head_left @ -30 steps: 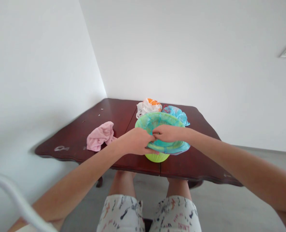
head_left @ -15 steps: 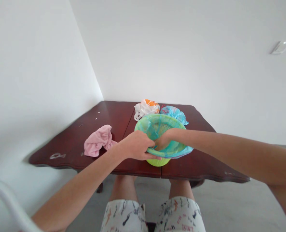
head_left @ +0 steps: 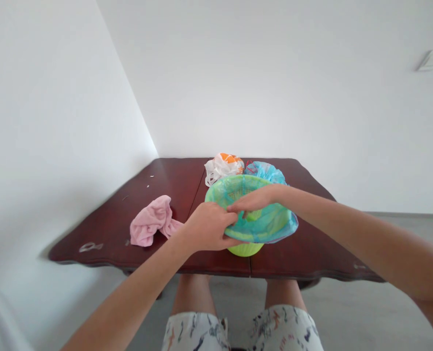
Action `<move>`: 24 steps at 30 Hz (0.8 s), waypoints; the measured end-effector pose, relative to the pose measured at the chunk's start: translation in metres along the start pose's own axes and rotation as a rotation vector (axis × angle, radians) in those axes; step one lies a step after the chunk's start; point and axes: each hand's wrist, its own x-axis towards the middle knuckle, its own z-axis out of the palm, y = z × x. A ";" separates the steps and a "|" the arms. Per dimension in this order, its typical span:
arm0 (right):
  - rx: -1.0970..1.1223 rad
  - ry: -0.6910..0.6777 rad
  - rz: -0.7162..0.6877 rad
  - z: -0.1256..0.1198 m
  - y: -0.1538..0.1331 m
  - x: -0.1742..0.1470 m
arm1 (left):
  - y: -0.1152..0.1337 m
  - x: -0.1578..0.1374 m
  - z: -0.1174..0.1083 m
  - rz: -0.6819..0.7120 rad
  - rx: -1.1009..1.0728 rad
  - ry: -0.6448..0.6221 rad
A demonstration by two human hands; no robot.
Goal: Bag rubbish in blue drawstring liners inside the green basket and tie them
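My right hand (head_left: pixel 254 200) has come up out of the green basket (head_left: pixel 238 187): half a second ago it was reaching down inside the bowl, and now it lies flatter across the near side of the opening, fingers stretched toward my left. The blue plastic liner (head_left: pixel 274 226) hangs a little further over the right side of the rim than it did a second ago, so I judge the film is being spread and seated rather than pushed in any deeper. The view has also shifted slightly, so part of that difference may be my head moving.

My left hand (head_left: pixel 209 228) is closed on the near-left edge of the basket, thumb on top, pinching rim and liner together. My right hand looks loosely open, palm down, fingertips resting on the film just beside my left thumb; I cannot tell whether they pinch any of it.

The basket sits on the dark wooden surface (head_left: pixel 154 183) close to its near edge, directly under both hands. Behind it, touching or nearly so, lie a white bag with something orange in it (head_left: pixel 221 165) and a crumpled blue bag (head_left: pixel 265 170). A pink cloth (head_left: pixel 150 227) lies apart to the left of my left hand.
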 end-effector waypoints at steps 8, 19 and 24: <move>0.140 1.058 -0.376 -0.026 0.082 -0.123 | -0.029 -0.094 0.057 -0.308 -0.363 0.541; 0.487 1.154 0.161 0.042 0.260 -0.132 | -0.179 -0.002 0.120 -0.673 -0.044 0.193; 0.534 1.094 0.231 0.036 0.271 -0.131 | -0.232 0.096 0.125 -0.564 -0.072 0.089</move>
